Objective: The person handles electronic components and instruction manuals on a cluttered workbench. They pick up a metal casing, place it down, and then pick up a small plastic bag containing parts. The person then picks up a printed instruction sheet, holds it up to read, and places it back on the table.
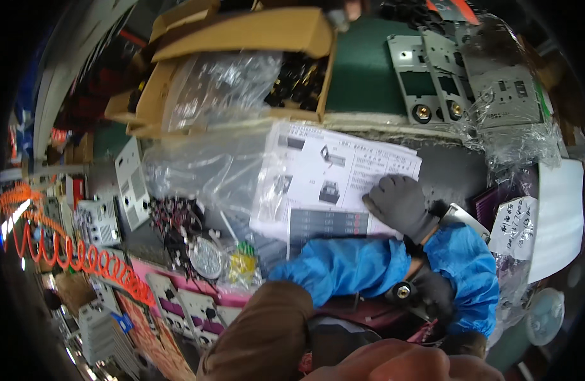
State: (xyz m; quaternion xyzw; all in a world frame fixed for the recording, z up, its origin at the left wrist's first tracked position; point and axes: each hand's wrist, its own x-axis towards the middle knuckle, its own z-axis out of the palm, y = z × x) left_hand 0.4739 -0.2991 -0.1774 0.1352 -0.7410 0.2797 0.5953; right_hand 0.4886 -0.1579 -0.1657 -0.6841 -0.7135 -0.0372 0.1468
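Beside the printed sheet: left hand flat, open on it; right hand clamped on a brass-tipped connector, checking the part.

Counts on the crowded tabletop — by kind

Two gloved hands; one printed instruction sheet; one open cardboard box; three grey metal panels at the back — one orange coiled hose.
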